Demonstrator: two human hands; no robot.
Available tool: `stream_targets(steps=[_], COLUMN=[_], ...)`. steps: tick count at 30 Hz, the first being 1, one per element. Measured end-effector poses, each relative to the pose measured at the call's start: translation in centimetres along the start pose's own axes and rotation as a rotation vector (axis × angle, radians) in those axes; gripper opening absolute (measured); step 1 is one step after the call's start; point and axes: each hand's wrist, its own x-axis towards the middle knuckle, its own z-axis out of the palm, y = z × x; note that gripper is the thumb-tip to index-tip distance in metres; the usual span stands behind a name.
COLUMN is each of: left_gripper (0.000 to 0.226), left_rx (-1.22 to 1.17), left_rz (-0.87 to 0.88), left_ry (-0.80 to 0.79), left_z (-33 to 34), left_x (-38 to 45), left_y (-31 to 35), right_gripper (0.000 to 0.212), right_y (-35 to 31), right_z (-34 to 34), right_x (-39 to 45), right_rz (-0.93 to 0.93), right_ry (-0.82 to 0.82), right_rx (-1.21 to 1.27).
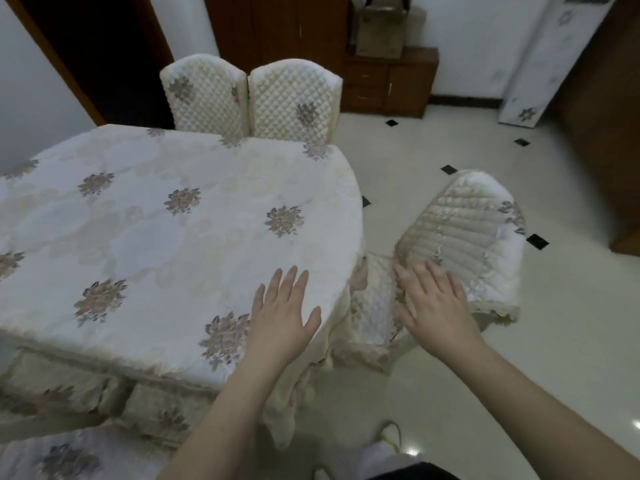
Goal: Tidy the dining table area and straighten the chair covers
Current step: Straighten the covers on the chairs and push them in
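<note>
Both hands flat, grasping nothing: left hand (282, 315) over tablecloth (156, 216), right hand (434, 306) at rumpled chair cover (464, 237). Recommend pinching cover's hem, pulling down evenly.

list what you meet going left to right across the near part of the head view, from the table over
tablecloth → left hand → right hand → quilted chair cover

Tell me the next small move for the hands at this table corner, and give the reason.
Probably close the right hand on the chair cover and tug it straight: the cover looks rumpled and skewed, and both hands are open, the left hand over the tablecloth.
</note>
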Motion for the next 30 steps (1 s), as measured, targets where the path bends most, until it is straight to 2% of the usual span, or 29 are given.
stream_targets(steps=[8, 17, 20, 25, 30], left_gripper=[0.075, 0.065, 0.066, 0.073, 0.078], left_rx=[0.028, 0.049, 0.032, -0.078, -0.074], left_rz=[0.255, 0.450, 0.462, 0.416, 0.373], left_ry=[-0.001, -0.049, -0.042, -0.156, -0.133], left_z=[0.5, 2.3, 3.4, 5.7, 7.2], left_x=[6.1, 13.8, 15.4, 17.5, 20.1], left_y=[11.5, 28.1, 31.7, 35.3, 36.8], right_gripper=[0.059, 0.060, 0.060, 0.062, 0.061], right_y=[9.3, 23.2, 26.6, 30.6, 32.7], right_z=[-1.5, -2.1, -2.6, -1.9, -0.7], right_x=[-1.5, -2.5, -2.5, -2.0, 0.9], right_rz=[0.213, 0.376, 0.400, 0.408, 0.352], right_ry=[0.087, 0.092, 0.090, 0.082, 0.033], right_rx=[0.017, -0.001, 0.005, 0.034, 0.091])
